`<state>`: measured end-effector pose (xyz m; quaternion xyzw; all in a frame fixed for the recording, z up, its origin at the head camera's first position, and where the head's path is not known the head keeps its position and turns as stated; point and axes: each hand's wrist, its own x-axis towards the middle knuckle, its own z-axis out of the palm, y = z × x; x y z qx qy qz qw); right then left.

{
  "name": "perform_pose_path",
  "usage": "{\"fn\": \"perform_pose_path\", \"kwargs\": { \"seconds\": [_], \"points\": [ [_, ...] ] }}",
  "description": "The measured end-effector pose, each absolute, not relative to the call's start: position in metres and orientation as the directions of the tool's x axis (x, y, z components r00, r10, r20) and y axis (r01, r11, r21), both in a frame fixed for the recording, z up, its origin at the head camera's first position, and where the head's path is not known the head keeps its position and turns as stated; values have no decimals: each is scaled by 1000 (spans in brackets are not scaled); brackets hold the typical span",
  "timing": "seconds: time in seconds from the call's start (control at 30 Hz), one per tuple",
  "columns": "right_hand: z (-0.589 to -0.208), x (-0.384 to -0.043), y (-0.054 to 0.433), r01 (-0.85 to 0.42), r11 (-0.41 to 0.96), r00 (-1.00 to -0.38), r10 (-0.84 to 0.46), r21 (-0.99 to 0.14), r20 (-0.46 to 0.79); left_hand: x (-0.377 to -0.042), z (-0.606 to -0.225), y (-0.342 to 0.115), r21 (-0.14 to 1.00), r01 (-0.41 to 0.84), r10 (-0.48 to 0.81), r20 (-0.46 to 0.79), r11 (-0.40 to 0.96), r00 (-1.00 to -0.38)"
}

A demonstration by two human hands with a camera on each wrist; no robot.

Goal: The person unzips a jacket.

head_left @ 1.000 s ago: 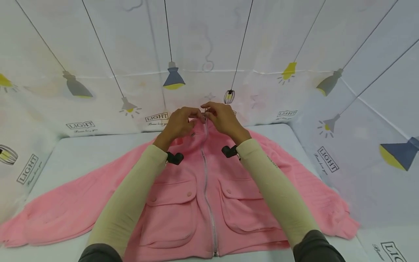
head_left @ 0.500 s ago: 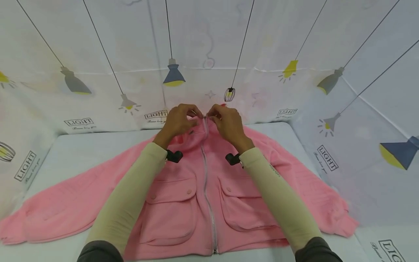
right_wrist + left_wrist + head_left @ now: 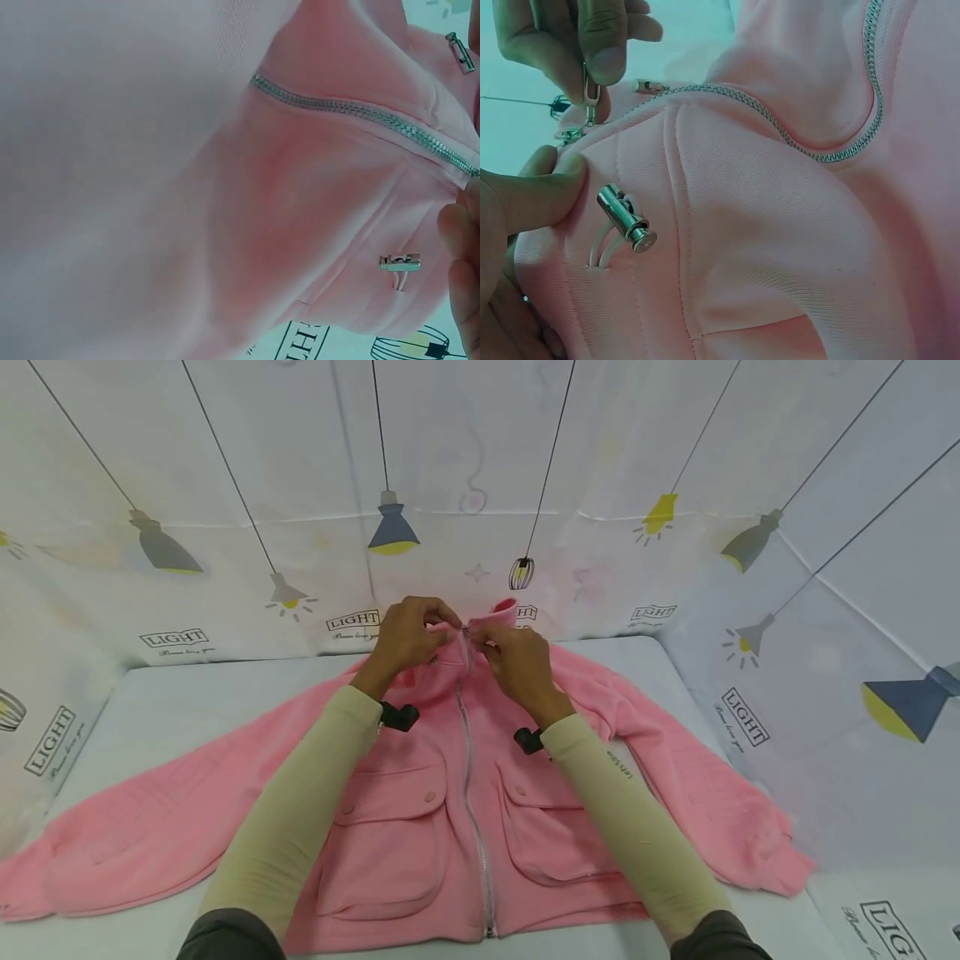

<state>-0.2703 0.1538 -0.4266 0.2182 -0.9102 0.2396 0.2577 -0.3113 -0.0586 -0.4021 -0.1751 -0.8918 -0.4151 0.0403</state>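
Near the bench's [image 3: 187, 710] far edge, the right hand [image 3: 520, 664] had just dipped, baring more collar [image 3: 504, 607], and pinched the zipper pull [image 3: 591, 112]; the left hand [image 3: 407, 635] pinched the collar beside it. That probably meant the pull was under control. One pink jacket [image 3: 420, 752] lay on the bench: one zipper [image 3: 742, 97], two pockets [image 3: 386, 860], two cord toggles [image 3: 627, 217].

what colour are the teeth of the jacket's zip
Silvery: the zip teeth on the pink jacket show best in the left wrist view.
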Motion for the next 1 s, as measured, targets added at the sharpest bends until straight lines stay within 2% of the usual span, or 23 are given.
{"fn": "perform_pose_path", "kwargs": {
  "seconds": [0.23,0.5,0.83,1.0],
  "points": [
    [-431,-265,152,-541,774,-761,-283,-330,584,-313,-405,-63,761,295,233,192,577,-953],
    [-441,-265,153,-595,711,-727,-275,-376,629,-315,-405,-67,780,294,235,192,552,-953],
    [-447,-261,156,-538,631,-811,-206,-559,548,-315,-405,-71,812,288,237,190,509,-953],
    [-449,-259,157,-526,607,-826,-198,-595,528,-316,-406,-73,819,280,228,187,501,-956]
  ]
}}
